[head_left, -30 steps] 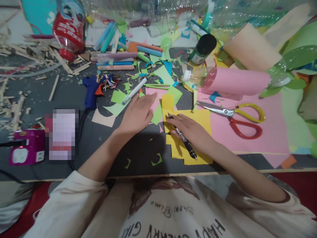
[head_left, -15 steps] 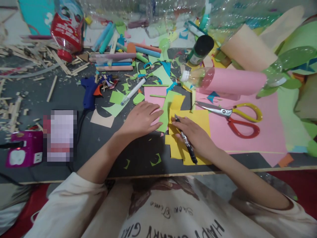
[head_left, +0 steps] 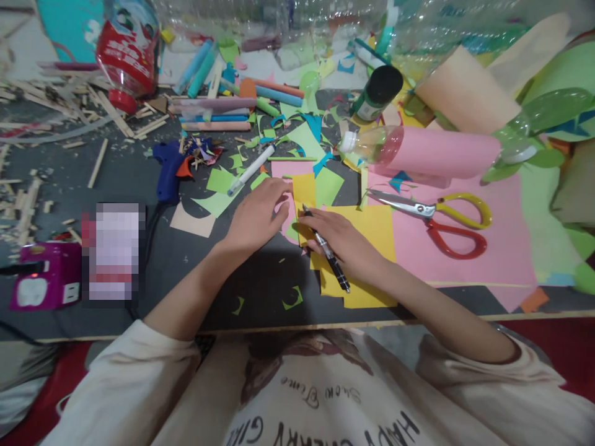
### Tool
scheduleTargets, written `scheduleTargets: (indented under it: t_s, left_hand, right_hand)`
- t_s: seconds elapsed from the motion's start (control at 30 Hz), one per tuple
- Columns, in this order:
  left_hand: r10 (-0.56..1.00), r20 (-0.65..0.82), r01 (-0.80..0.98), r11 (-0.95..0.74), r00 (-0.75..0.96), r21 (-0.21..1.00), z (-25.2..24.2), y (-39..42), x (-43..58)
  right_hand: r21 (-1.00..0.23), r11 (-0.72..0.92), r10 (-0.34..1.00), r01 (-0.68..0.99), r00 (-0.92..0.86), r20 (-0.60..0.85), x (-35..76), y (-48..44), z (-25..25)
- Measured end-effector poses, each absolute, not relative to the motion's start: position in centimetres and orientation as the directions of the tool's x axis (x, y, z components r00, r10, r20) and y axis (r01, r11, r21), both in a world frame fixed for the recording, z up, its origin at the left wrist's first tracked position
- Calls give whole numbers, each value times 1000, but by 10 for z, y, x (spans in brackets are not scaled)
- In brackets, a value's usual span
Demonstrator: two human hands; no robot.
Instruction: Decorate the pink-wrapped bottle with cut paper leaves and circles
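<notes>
At the right hand (head_left: pixel 341 238): fingers and thumb are together on the barrel of a black pen (head_left: pixel 333 262); grip clamped.
Pen attitude: slanted; tip toward the upper left, over the yellow strip; rear end toward the table's near edge.
Yellow strip (head_left: pixel 304 188): positioned at the right fingertips, upper end protruding beyond them. Whether it is pinched or only pressed cannot be told.
Left hand (head_left: pixel 253 214): palm down, fingers bent, thumb set apart from the fingers; nothing visible in the grasp. Fingertips are just beside the strip's left edge; contact cannot be confirmed.
Yellow sheet (head_left: pixel 367 292): flat on the table, partly under the right hand and wrist.
Pink and green paper: pink piece (head_left: pixel 288 168) beyond the left fingertips; green piece (head_left: pixel 330 186) right of the strip.
White marker (head_left: pixel 251 170): lies diagonally beyond the left hand, among green scraps (head_left: pixel 220 181).
Scissors (head_left: pixel 424 210): blades apart, on a pink sheet (head_left: pixel 506 248) to the right; one yellow handle, one red.
Pink-wrapped bottle (head_left: pixel 446 148): on its side, beyond the scissors.
Glue gun (head_left: pixel 168 170): blue body, orange trigger; left of the marker.
Purple box (head_left: pixel 46 277): far left, near the table's edge (head_left: pixel 260 329).
</notes>
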State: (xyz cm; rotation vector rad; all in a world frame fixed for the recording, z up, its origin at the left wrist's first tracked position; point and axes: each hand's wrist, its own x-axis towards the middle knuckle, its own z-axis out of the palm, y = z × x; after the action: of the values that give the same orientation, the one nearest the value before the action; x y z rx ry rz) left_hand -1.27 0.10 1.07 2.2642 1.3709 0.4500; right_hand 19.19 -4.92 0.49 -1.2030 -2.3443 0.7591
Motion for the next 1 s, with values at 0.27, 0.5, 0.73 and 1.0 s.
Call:
scheduleTargets:
  t_s: [0.27,0.5,0.73,1.0]
  left_hand:
    - [855,3,761,-464,519,454,8,-3,-7]
    - [827,-49,746,-479,561,463,-1,-4,-7]
    - [820,-53,737,-482,570,475,-8,-3,-8]
    - [810,-28,730,-513,586,451,-9,-4,-7]
  right_hand:
    - [-955,118,992,271,8,125,198,-10,14]
    - [-998,-4,997,70,80,2,186,0,-5]
    - [-998,-48,992,38,115,-43,189,2,-10]
    - [-998,-16,1000,55,-13,-17,183,-6,-2]
